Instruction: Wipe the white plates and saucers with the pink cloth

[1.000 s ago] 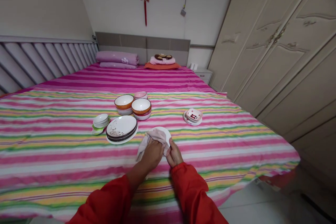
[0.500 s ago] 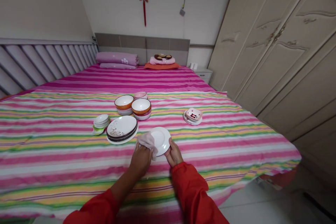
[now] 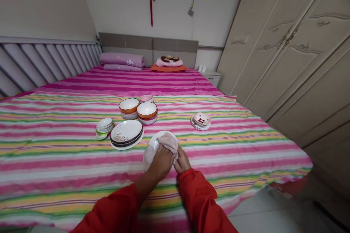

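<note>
In the head view, my right hand grips the right rim of a small white plate held above the bed. My left hand is closed on a pale pink cloth and presses it on the plate's face. The cloth covers much of the plate and hangs down past its left edge. Just left of the plate lies a stack of dark-rimmed plates with a floral pattern on top. The fingers of my right hand are partly hidden by cloth and plate.
Behind the plates stand stacked orange-sided bowls and a pink bowl. Small white dishes sit on a green dish at left. A square patterned dish rests on plates at right. Wardrobe doors line the right side.
My left hand has moved right and slightly up with the cloth, from the plate's left edge across its face. My right hand keeps its hold on the rim.
</note>
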The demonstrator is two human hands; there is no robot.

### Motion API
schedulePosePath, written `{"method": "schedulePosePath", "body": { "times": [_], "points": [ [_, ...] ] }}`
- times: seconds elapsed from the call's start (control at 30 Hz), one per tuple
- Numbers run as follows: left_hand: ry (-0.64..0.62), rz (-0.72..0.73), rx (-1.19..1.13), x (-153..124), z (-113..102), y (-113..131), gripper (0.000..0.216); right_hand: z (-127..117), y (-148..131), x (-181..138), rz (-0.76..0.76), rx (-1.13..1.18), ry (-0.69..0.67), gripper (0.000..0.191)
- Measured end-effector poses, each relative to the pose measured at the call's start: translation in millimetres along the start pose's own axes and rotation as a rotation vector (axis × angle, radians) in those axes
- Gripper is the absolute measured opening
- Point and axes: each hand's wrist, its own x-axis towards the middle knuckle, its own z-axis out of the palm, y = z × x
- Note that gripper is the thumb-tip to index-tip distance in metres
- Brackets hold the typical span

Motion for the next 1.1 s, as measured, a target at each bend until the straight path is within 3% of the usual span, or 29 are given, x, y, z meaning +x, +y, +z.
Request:
{"method": "schedulePosePath", "body": {
  "times": [0.2, 0.37, 0.53, 0.7, 0.97, 1.1],
  "points": [
    [-0.005, -0.076, 0.091, 34, -3, -15, 0.035, -2, 1, 1, -0.009, 0.016, 0.012, 0.019],
    [0.014, -0.158, 0.158, 34, -8, -38, 0.041, 0, 0, -2, 0.013, 0.029, 0.004, 0.023],
    [0.032, -0.24, 0.192, 7, -11, -55, 0.038, -4, 1, -2, 0.004, 0.012, 0.005, 0.03],
    [0.102, -0.239, 0.214, -29, -11, -51, 0.038, -7, 2, 0, 0.005, 0.009, 0.032, 0.035],
    [0.249, -0.041, 0.308, -78, 25, -31, 0.03, -4, 1, 2, -0.004, 0.08, 0.077, 0.037],
    [0.287, 0.061, 0.276, -83, 40, -20, 0.028, -4, 2, 2, 0.019, 0.086, 0.054, 0.039]
  ]
}}
